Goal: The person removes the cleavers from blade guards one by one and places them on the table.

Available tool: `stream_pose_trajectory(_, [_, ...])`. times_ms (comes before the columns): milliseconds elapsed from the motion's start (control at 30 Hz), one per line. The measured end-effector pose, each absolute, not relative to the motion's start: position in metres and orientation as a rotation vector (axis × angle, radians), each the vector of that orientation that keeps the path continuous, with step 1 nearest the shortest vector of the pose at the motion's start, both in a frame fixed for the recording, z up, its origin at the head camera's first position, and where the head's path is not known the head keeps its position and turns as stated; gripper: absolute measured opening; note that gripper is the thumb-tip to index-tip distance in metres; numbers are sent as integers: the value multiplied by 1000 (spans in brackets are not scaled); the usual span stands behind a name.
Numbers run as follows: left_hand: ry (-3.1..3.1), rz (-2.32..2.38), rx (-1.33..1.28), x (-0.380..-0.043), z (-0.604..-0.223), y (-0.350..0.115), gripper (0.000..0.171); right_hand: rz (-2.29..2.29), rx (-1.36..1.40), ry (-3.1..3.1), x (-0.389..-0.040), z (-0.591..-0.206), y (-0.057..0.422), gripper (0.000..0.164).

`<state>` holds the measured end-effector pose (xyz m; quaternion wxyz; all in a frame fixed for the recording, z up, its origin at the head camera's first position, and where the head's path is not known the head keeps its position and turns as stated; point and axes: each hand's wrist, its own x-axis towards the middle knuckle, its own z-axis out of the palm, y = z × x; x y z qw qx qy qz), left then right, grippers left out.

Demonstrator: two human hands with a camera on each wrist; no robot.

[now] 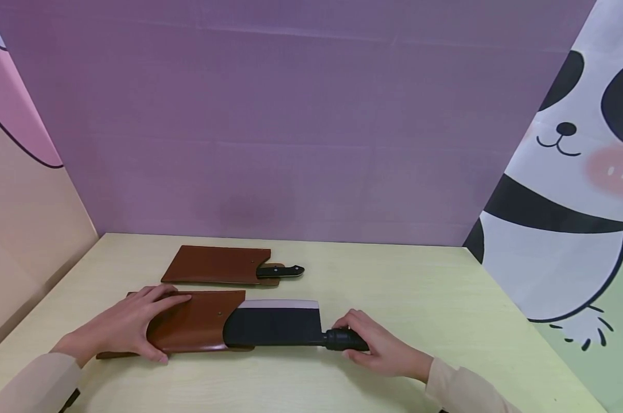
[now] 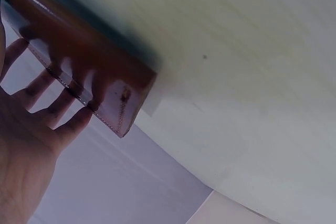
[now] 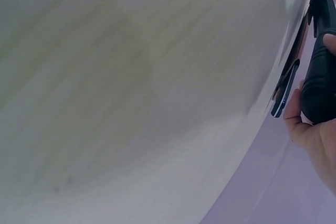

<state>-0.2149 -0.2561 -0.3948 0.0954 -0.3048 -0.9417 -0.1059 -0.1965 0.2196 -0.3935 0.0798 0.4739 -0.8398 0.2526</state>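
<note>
A cleaver (image 1: 275, 326) with a dark blade and pale cutting edge lies partly inside a brown leather sheath (image 1: 200, 321). Its edge faces the far side, and the blade's front end is hidden in the leather. My right hand (image 1: 377, 347) grips the black handle (image 3: 319, 80) at its end. Across the sheath's left part, my left hand (image 1: 133, 322) holds it, thumb at the near side and fingers over the top. In the left wrist view, the fingertips meet the stitched edge of the sheath (image 2: 86, 56).
Behind the cleaver, a second brown sheath (image 1: 213, 264) lies flat with a black-handled knife (image 1: 285, 271) in it. Everything rests on a pale wooden table (image 1: 420, 287). A purple backdrop (image 1: 291, 115) rises at the far edge, and a panda-printed panel (image 1: 549, 275) stands to the right.
</note>
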Motion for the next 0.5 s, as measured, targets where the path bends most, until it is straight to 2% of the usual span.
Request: stream_pose_trajectory(500, [-2802,-319,-902,-213,-395,-258,99,806,1427,-2507,-193,-391,230,37])
